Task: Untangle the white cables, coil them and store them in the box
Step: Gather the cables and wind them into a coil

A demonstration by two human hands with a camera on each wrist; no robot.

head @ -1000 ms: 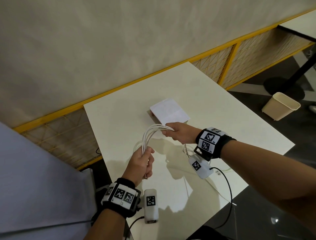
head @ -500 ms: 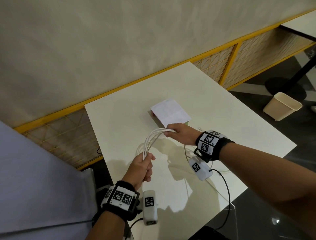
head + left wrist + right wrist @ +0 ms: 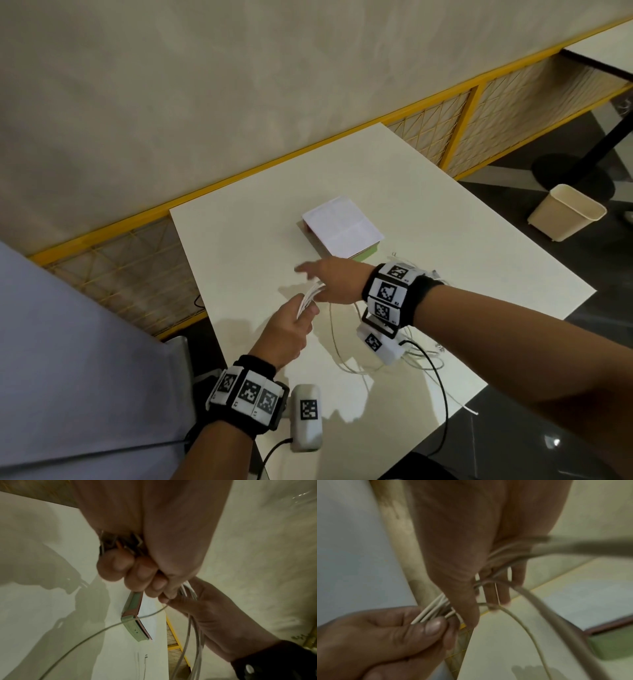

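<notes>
Gripping the bundle of white cables (image 3: 310, 296), the left hand (image 3: 286, 330) has its fingers curled and thumb pressed down on the strands, on the near side of the box (image 3: 342, 228). The right hand (image 3: 337, 281) sits just beside it, between the left hand and the box; its fingers point out fairly straight with cable loops running across the palm and between them, though blur keeps me from saying how firmly it holds. More loose cable trails over the white table (image 3: 445, 246) near the right wrist, toward the near edge. The box lies flat on the table beyond both hands, a white sheet (image 3: 346, 222) on top
</notes>
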